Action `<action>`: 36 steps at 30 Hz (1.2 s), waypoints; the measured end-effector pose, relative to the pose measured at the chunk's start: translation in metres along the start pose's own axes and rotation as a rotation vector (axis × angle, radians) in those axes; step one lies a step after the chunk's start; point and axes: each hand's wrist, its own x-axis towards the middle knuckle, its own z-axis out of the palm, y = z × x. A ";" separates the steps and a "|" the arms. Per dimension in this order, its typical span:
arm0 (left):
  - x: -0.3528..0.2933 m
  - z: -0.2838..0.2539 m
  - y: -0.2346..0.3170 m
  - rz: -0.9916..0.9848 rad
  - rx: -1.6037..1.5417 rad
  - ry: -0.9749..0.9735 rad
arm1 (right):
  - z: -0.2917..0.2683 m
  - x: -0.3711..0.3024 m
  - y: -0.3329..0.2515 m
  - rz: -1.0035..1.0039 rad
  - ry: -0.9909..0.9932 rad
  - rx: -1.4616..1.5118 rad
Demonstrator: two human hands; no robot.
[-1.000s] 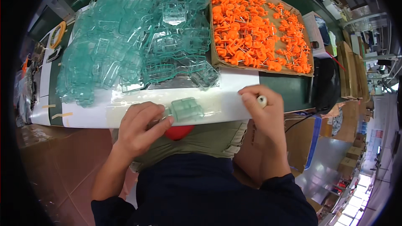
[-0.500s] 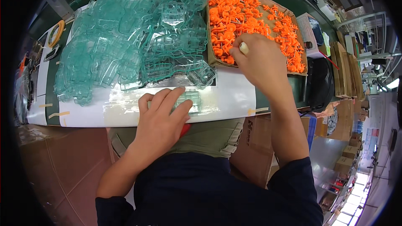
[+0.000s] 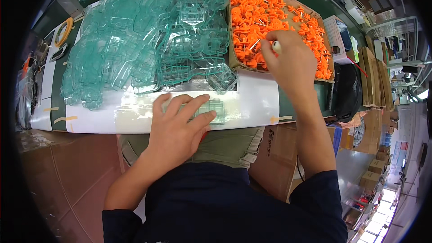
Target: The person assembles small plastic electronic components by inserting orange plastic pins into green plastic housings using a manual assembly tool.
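Note:
My left hand (image 3: pixel 180 121) rests with fingers spread over a clear green-tinted plastic shell (image 3: pixel 217 110) on the white sheet at the table's front edge. The shell partly shows to the right of the fingertips. My right hand (image 3: pixel 294 60) is closed on a cream, round-ended handle (image 3: pixel 276 47); the rest of that tool is hidden. Its fingertips are down among small orange plastic wheels with metal pins (image 3: pixel 252 22), which fill a shallow cardboard box (image 3: pixel 232 56). Whether the fingers also grip a wheel, I cannot tell.
A large heap of clear green plastic shells (image 3: pixel 121 40) covers the table's left and middle. Far left lies a yellow tape roll (image 3: pixel 64 32). Right of the box stand a white carton (image 3: pixel 337 40) and a black bag (image 3: pixel 348 92). Cardboard boxes (image 3: pixel 274 157) stand below the table edge.
The whole view has shifted slightly to the right. My right hand stays at the orange wheels with the cream handle in it; the left fingers have spread a little over the shell.

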 end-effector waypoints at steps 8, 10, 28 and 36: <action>0.011 0.015 -0.021 -0.037 0.053 0.118 | -0.007 -0.030 -0.015 -0.125 0.073 0.603; 0.022 0.015 -0.023 0.004 0.104 0.150 | -0.007 -0.039 -0.021 -0.155 0.021 0.695; 0.019 0.013 -0.017 0.051 -0.102 0.234 | 0.001 -0.069 -0.039 -0.127 -0.073 0.853; 0.013 0.000 -0.003 0.075 -0.373 0.129 | -0.002 -0.073 -0.050 -0.136 -0.085 0.884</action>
